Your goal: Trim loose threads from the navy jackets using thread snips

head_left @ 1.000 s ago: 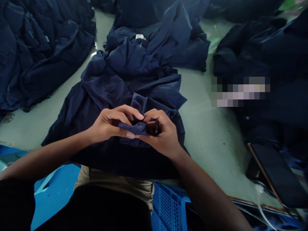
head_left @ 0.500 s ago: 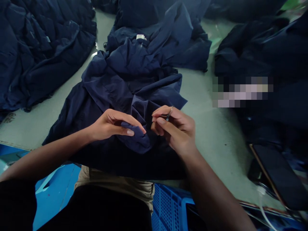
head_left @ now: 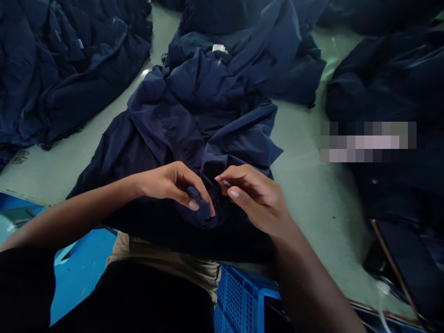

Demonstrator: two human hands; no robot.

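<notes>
A dark navy garment (head_left: 163,120) lies crumpled on the table in front of me. My left hand (head_left: 173,187) pinches a bunched fold of it between thumb and fingers. Just to the right, my right hand (head_left: 255,196) hovers over the cloth with its fingers curled toward the thumb. A small pale glint shows between those fingertips; what they hold, if anything, is too hidden to name. The two hands are close together but apart.
More navy garments lie in a left pile (head_left: 69,69), behind with a white label (head_left: 219,48), and in a right pile (head_left: 388,92). A phone (head_left: 409,263) with a white cable rests at the right edge. Below the table stands a blue plastic crate (head_left: 239,296).
The thin metal item seen at my right fingers before no longer shows. My right hand has turned and dipped slightly. My left hand keeps its pinch. The whole view has shifted a little.
</notes>
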